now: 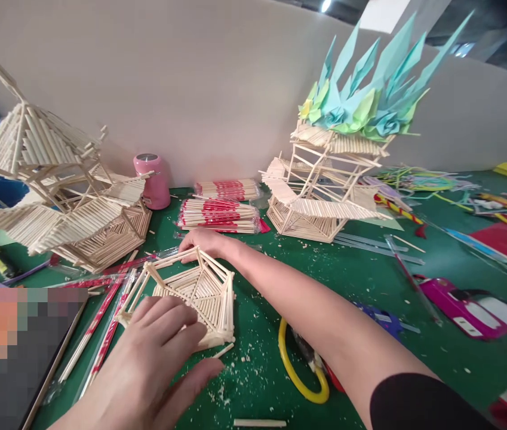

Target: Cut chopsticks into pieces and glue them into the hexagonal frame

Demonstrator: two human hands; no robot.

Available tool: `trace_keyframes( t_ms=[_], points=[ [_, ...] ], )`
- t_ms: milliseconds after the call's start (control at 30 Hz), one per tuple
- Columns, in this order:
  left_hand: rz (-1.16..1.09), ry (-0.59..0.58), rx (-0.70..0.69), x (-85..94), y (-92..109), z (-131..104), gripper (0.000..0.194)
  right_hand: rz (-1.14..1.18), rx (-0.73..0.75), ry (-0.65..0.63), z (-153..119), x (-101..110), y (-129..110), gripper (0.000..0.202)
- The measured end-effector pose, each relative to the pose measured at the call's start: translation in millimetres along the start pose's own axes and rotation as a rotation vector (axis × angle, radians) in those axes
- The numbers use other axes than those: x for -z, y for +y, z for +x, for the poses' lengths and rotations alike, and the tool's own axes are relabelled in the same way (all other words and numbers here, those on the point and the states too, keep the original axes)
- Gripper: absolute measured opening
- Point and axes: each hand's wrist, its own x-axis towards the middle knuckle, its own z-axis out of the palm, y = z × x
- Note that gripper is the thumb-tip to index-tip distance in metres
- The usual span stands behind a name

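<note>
Now we've got the stick frame point(211, 292) sitting on the green table point(257, 376), on the near side of the wrapped stick bundles point(217, 216). The left hand point(154, 340), farther from those bundles, is over the frame's near side, loose, thumb spread, nothing pinched. And the right hand point(202, 241) is just beside the bundles, at the frame's far edge, fingertips hidden: cannot tell whether it's gripping! Left of the bundles, a pink tumbler point(157, 190).
</note>
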Motion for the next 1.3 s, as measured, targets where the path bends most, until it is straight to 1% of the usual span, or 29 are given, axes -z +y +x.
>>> trace_keyframes(
  t_ms=[33,100,133,167,200,267,333,400,467,533,600,667,733,833,900,933,967,1033,1067,1100,1133,1167,1200,1233,1300],
  points=[
    [0.015,0.088,0.017,2.5,-2,-4,0.011,-0.006,0.0,-0.009,0,1,-1,0.024],
    [0.073,0.28,0.098,6.9,-8,-13,0.014,-0.018,-0.006,-0.027,1,2,-4,0.025],
    [0.1,0.364,0.159,8.5,-12,-17,0.016,-0.022,-0.01,-0.034,1,2,-5,0.025],
    [0.121,0.421,0.261,9.3,-16,-21,0.018,-0.025,-0.015,-0.04,2,2,-7,0.027],
    [0.13,0.457,0.36,9.2,-20,-24,0.02,-0.026,-0.02,-0.043,2,2,-8,0.028],
    [0.098,0.476,0.533,6.3,-25,-30,0.025,-0.021,-0.035,-0.038,3,2,-10,0.029],
    [0.017,0.462,0.618,0.5,-27,-32,0.031,-0.004,-0.063,-0.007,2,3,-9,0.03],
    [-0.05,0.442,0.644,-6.2,-26,-32,0.033,0.031,-0.108,0.061,-4,5,-7,0.03],
    [-0.067,0.428,0.657,-12.0,-23,-31,0.033,0.083,-0.163,0.172,-17,8,-2,0.03],
    [-0.067,0.418,0.659,-15.8,-21,-28,0.034,0.141,-0.216,0.309,-38,11,1,0.028],
    [-0.063,0.411,0.625,-18.3,-20,-25,0.034,0.196,-0.271,0.444,-65,11,2,0.019],
    [-0.059,0.408,0.573,-20.7,-20,-21,0.032,0.247,-0.309,0.564,-95,8,-3,0.019],
    [-0.058,0.406,0.536,-23.7,-21,-18,0.031,0.293,-0.316,0.672,-125,1,-12,0.018],
    [-0.059,0.389,0.528,-26.8,-22,-12,0.031,0.354,-0.306,0.832,-166,-17,-36,0.016],
    [-0.025,0.399,0.504,-25.3,-20,-9,0.031,0.388,-0.307,0.911,-186,-36,-58,0.017],
    [0.014,0.425,0.477,-23.1,-16,-9,0.031,0.414,-0.308,0.954,-193,-47,-71,0.019],
    [0.065,0.463,0.437,-20.2,-11,-9,0.029,0.482,-0.296,1.014,-199,-59,-84,0.018],
    [0.158,0.54,0.331,-13.3,5,-12,0.023,0.565,-0.247,1.057,-203,-82,-111,0.015],
    [0.163,0.544,0.263,-10.3,16,-15,0.017,0.575,-0.211,1.088,-203,-94,-123,0.015],
    [0.111,0.487,0.193,-8.2,27,-18,0.012,0.573,-0.171,1.118,-202,-104,-135,0.015],
    [0.005,0.4,0.14,-7.3,39,-22,0.009,0.579,-0.132,1.145,-200,-114,-145,0.014],
    [-0.144,0.305,0.133,-7.7,49,-25,0.009,0.598,-0.112,1.185,-197,-123,-154,0.012],
    [-0.306,0.208,0.149,-9.3,59,-29,0.011,0.615,-0.097,1.234,-195,-131,-160,0.01],
    [-0.462,0.107,0.204,-12.1,67,-32,0.013,0.631,-0.097,1.269,-193,-138,-165,0.01],
    [-0.711,-0.001,0.369,-19.5,77,-38,0.016,0.634,-0.112,1.331,-191,-150,-171,0.01]
  ],
)
